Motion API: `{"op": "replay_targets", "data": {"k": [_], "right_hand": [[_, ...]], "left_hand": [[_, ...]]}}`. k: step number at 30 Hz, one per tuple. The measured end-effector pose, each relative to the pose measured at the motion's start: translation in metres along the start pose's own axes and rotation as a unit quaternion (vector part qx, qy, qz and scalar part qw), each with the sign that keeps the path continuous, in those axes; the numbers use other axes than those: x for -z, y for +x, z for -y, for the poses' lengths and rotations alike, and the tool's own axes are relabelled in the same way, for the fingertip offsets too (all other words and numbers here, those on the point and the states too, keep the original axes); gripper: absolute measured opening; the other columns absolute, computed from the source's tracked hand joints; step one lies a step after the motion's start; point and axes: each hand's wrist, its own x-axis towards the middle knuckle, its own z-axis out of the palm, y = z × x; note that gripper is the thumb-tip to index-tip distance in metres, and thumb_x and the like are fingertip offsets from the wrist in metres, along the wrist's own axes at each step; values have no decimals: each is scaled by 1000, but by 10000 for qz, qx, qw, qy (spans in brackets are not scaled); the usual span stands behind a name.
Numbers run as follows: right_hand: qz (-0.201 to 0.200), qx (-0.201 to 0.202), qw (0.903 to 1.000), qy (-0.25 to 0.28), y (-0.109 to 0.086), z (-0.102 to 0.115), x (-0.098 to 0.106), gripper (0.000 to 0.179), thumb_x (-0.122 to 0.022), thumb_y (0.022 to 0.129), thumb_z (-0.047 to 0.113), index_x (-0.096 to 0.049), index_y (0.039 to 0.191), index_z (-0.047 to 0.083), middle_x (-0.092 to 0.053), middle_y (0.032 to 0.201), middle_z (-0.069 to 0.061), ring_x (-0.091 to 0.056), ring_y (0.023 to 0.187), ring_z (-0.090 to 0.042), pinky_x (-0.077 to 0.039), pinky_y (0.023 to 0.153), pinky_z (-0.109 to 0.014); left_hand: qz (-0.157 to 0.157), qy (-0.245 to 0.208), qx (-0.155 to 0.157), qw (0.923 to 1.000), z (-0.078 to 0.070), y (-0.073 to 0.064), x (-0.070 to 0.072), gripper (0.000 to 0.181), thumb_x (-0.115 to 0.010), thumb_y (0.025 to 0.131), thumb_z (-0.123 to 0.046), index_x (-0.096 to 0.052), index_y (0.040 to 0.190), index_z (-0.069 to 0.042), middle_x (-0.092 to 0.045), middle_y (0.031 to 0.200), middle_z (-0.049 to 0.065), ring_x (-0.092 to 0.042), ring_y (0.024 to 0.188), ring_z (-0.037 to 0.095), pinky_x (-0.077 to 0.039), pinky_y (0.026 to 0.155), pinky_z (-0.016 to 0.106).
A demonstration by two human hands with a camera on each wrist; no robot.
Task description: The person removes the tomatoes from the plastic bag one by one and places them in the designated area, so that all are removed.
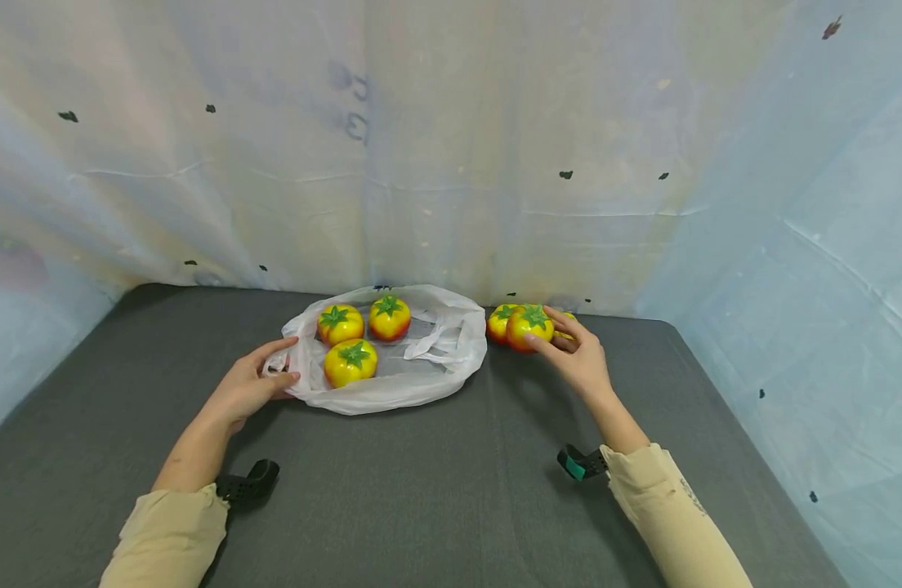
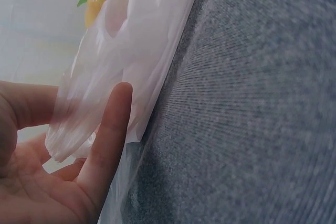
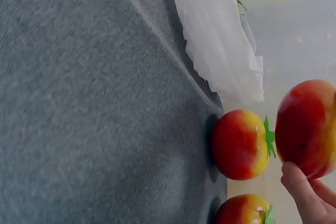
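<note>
Pinching a tomato [image 1: 530, 329] with the right hand [image 1: 582, 359] and the plastic bag [image 1: 392, 398] with the left hand [image 1: 247, 389], likely to keep it open.

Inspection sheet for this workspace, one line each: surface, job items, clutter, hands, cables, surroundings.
Surface: dark grey tabletop, fabric-like texture.
Job items: white plastic bag, mouth open, with three yellow-and-red fruits inside; a held fruit raised above the surface; two loose fruits on the surface, to the right of the bag. All have green leafy tops.
Clutter: nothing seen.
Left hand: holds the bag's left end.
Right hand: holds one fruit between thumb and fingers.
Cables: nothing seen.
Surroundings: pale sheeting behind and at both sides, with small dark marks.
</note>
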Motion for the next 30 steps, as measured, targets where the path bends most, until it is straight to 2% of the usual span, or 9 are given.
{"op": "replay_targets", "data": {"k": [11, 21, 30], "right_hand": [[-125, 84, 9998, -113, -3, -13, 10, 58, -67, 82, 39, -48, 135, 26, -43, 142, -9, -57, 113, -31, -49, 89, -46], [-316, -132, 9988, -337, -10, -26, 27, 62, -66, 81, 44, -46, 137, 26, -50, 134, -11, -57, 113, -29, -49, 88, -47], [-402, -184, 9971, -624, -14, -36, 42, 63, -65, 81, 46, -45, 137, 25, -49, 134, -14, -57, 113, -33, -49, 87, -50]], "left_hand": [[-131, -1, -72, 9999, 2, 2, -4, 64, -55, 92, -16, -24, 147, -12, -34, 136, 29, -56, 79, 9, -52, 70, 24], [-68, 13, 49, 10000, 2, 2, -5, 64, -55, 92, -18, -22, 148, -13, -28, 141, 28, -54, 81, 9, -51, 71, 23], [-39, 26, -26, 10000, 2, 4, -3, 64, -55, 92, -17, -24, 147, -13, -25, 142, 29, -54, 83, 11, -51, 70, 20]]}}
